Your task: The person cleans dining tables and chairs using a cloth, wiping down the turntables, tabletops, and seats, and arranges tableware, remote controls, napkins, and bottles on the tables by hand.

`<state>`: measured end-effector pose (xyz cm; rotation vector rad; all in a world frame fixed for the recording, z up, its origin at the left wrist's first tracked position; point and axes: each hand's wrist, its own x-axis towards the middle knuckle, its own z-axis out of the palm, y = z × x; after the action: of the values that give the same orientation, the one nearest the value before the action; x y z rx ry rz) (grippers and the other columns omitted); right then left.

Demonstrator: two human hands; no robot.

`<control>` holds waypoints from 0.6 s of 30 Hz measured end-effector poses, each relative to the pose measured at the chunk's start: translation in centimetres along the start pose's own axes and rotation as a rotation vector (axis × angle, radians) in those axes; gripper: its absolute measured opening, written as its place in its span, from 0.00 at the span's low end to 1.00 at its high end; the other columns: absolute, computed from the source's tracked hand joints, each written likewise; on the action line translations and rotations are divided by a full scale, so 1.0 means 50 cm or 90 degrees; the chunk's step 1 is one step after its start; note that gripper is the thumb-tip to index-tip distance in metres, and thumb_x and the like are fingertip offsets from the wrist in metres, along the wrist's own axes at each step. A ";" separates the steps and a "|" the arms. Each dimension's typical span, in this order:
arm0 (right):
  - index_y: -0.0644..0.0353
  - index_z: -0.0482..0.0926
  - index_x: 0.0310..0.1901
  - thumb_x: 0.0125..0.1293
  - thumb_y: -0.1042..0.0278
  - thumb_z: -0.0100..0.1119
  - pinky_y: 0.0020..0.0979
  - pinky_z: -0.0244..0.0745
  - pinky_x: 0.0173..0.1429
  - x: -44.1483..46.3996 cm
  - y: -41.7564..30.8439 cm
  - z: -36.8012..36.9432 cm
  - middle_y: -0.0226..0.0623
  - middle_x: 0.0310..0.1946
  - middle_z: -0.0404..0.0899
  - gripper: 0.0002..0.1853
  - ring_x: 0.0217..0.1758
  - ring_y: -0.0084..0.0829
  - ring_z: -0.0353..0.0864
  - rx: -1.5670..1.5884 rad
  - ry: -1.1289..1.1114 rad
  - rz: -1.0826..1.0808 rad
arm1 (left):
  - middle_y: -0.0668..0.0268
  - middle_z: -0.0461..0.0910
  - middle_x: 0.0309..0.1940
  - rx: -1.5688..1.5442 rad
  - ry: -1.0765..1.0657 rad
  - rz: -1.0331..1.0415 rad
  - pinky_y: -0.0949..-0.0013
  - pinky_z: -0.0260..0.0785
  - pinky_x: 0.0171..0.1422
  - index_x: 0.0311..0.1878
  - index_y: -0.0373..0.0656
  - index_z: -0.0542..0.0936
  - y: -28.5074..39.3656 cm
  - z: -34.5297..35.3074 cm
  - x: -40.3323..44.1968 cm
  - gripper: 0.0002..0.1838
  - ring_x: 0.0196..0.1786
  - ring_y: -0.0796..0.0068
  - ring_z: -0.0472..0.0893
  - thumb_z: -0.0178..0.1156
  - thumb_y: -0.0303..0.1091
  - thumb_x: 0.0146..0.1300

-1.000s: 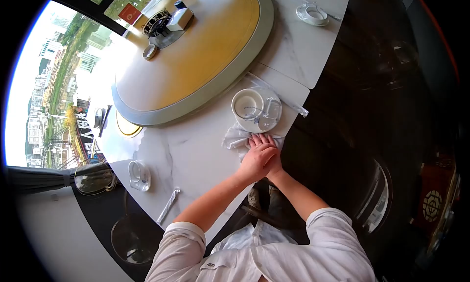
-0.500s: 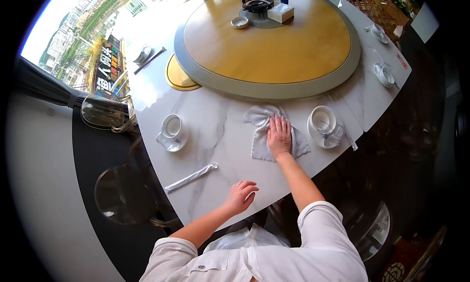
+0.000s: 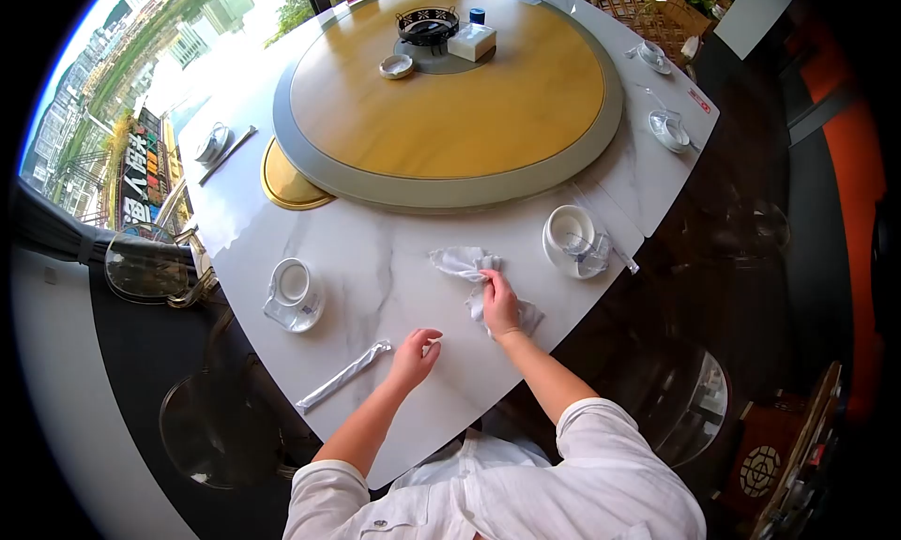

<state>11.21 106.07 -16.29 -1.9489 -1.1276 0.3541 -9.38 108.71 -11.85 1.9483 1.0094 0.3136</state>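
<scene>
On the white table [image 3: 361,240], the right hand [image 3: 501,305] pinches a crumpled grey cloth [image 3: 460,261] stretching from ten o'clock to nearly five; the left hand [image 3: 412,358], fingers loosely curled around nothing visible, is farther off, toward the cloth's seven o'clock

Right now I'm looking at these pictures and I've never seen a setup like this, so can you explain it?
There's no machine here, just a person's two bare hands. Every picture comes from one camera worn on the head, looking forward and down, so the white sleeves are the wearer's. The table carries a round turntable, a long wrapped packet and, near the right hand, a bowl on a plate. That hand grips a crumpled cloth. The left hand is empty, close to the packet.
</scene>
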 end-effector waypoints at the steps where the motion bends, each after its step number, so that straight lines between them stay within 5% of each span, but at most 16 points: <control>1: 0.61 0.74 0.47 0.63 0.73 0.48 0.33 0.71 0.50 0.034 0.001 -0.005 0.37 0.43 0.78 0.11 0.45 0.40 0.76 0.172 0.045 0.184 | 0.65 0.78 0.38 -0.068 -0.020 -0.082 0.71 0.70 0.41 0.42 0.42 0.78 -0.004 0.012 0.015 0.09 0.38 0.72 0.77 0.56 0.30 0.59; 6: 0.63 0.72 0.53 0.68 0.71 0.46 0.30 0.69 0.53 0.178 -0.073 -0.089 0.40 0.44 0.78 0.14 0.47 0.34 0.76 0.302 0.163 0.112 | 0.66 0.79 0.31 -0.092 -0.045 -0.241 0.72 0.70 0.39 0.43 0.40 0.78 -0.017 0.043 0.066 0.10 0.32 0.76 0.76 0.54 0.32 0.61; 9: 0.61 0.72 0.54 0.66 0.71 0.48 0.33 0.68 0.57 0.291 -0.099 -0.096 0.40 0.51 0.76 0.15 0.54 0.39 0.74 0.108 0.251 -0.136 | 0.66 0.79 0.28 -0.054 -0.043 -0.258 0.72 0.70 0.38 0.43 0.39 0.77 -0.002 0.045 0.085 0.11 0.32 0.76 0.76 0.54 0.33 0.61; 14: 0.48 0.72 0.58 0.66 0.54 0.49 0.40 0.52 0.70 0.372 -0.003 0.036 0.37 0.62 0.66 0.20 0.68 0.36 0.58 -0.315 0.021 -0.296 | 0.63 0.78 0.36 -0.006 0.020 -0.139 0.70 0.70 0.39 0.43 0.40 0.77 0.033 0.034 0.119 0.10 0.35 0.71 0.78 0.56 0.32 0.59; 18: 0.45 0.69 0.61 0.65 0.44 0.43 0.44 0.39 0.74 0.447 0.082 0.012 0.33 0.67 0.59 0.26 0.72 0.37 0.49 -0.352 -0.044 -0.273 | 0.62 0.76 0.44 0.097 0.056 0.020 0.66 0.69 0.45 0.46 0.43 0.75 0.052 0.022 0.196 0.12 0.45 0.63 0.75 0.57 0.31 0.59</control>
<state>25.64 123.61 -16.35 -2.0820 -1.7858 -0.1415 -1.16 114.74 -12.01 2.1040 1.0876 0.3516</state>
